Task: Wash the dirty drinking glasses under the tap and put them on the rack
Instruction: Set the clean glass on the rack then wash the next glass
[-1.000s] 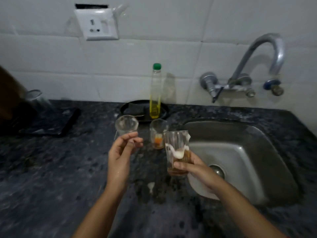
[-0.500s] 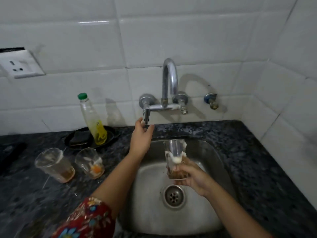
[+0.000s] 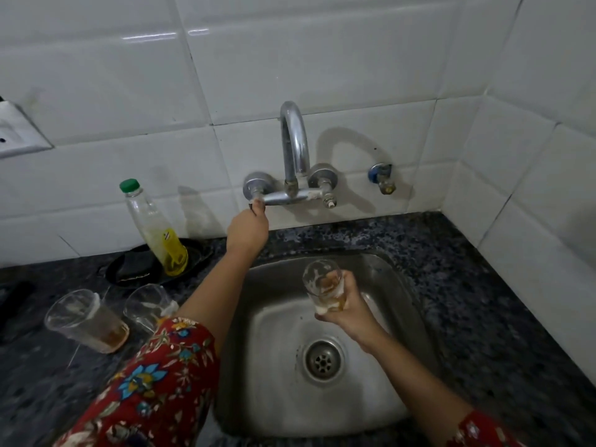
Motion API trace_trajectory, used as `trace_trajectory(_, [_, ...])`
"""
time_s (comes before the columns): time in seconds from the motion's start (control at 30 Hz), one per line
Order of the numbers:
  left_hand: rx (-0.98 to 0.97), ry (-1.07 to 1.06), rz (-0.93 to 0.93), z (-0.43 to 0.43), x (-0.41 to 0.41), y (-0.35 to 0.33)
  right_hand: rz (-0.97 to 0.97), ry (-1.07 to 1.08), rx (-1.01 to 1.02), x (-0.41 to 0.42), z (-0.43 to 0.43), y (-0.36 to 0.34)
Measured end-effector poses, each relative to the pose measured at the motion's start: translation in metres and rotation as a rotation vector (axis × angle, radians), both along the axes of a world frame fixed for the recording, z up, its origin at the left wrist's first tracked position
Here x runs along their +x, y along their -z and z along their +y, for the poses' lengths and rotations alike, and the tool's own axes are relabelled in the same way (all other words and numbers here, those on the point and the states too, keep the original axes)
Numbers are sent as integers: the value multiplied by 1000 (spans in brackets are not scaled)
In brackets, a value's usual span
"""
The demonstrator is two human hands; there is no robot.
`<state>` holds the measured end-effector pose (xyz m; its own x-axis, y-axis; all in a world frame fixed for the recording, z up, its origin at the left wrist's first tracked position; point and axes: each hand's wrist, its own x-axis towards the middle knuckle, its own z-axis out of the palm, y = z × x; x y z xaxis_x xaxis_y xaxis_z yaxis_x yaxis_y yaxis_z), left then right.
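My right hand [image 3: 346,306] grips a dirty drinking glass [image 3: 322,282] with white and brown residue, holding it upright over the steel sink [image 3: 403,304], below the tap spout [image 3: 294,140]. My left hand [image 3: 247,228] is raised to the wall and its fingers are curled round the tap's left handle [image 3: 258,196]. No water runs from the spout. Two more dirty glasses stand on the dark counter to the left: one with brown dregs [image 3: 87,321] and one [image 3: 146,304] partly hidden behind my left sleeve.
A clear bottle [image 3: 154,230] with a green cap and yellow liquid leans in a black dish [image 3: 200,256] against the tiled wall. A second small valve [image 3: 382,175] sticks out right of the tap. A wall socket [image 3: 16,137] sits at far left. The sink drain [image 3: 322,359] is uncovered.
My left hand left the counter, reached up and closed on the tap's left handle. My right hand carried the glass from the counter edge to over the sink, under the spout.
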<state>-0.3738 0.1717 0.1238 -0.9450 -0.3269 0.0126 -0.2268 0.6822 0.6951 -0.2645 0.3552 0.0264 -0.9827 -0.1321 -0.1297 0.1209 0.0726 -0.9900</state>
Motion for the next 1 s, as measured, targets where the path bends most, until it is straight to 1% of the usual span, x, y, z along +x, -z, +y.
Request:
trace_trajectory(0.13, [271,0,16,-12,-11,12,31,0,-21,-5,-7,8])
trace_trajectory(0.23, [378,-20,23,-14,-14,19,27,-31,-32,-10,-11,10])
trace_trajectory(0.33, [487,-48,42,-8,-5,11,23,-63,-34,-14,-14,14])
trace_trajectory(0.4, [590,-33,23,-7,1,13,13,-75,-25,-16,-17,16])
trace_trajectory(0.43, [612,2,3,-8,6,20,10,-79,-17,-17,-18,16])
trace_trajectory(0.5, [561,130,4,-10,24,51,32,-71,13,-19,-18,20])
trace_trajectory(0.57, [539,373,-60,-15,50,94,57,-79,26,-21,-17,23])
trace_trajectory(0.63, [468,621,-145,-15,73,125,53,-90,30,-22,-17,25])
trace_trajectory(0.67, [451,697,-144,-11,80,133,54,-91,33,-23,-17,25])
trace_trajectory(0.73, [496,734,-101,-2,81,138,52,-105,20,-24,-18,26])
trace_trajectory(0.87, [538,660,4,11,75,139,-17,-244,36,-23,-17,18])
trace_trajectory(0.93, [578,611,69,15,77,139,-11,-302,54,-19,-14,13])
trace_trajectory(0.97, [582,592,106,17,77,138,-12,-323,13,-18,-11,9])
trace_trajectory(1.0, [577,594,150,18,77,138,-32,-337,-73,-17,-8,3])
